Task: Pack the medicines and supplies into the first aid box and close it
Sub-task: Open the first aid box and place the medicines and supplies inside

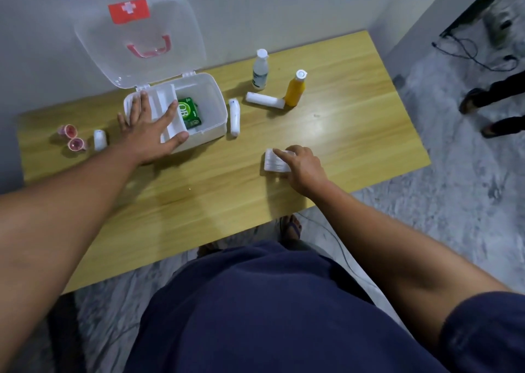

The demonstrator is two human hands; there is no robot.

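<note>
First aid box (211,108), a white translucent plastic case, sits at the far left of the light wooden table (355,134) with its clear lid (142,46), marked by a red label with a white cross, standing open against the wall. A green packet (189,112) lies inside. The left hand (150,128) rests flat on the box's white inner tray (167,111), fingers spread, gripping nothing. To the right, nearer the table's front edge, the right hand (302,166) presses its fingers on a white wrapped gauze pack (274,161); whether the grip has closed on it I cannot tell. Two white bandage rolls (235,117), a clear bottle (260,70) and an orange bottle (296,88) lie beyond.
</note>
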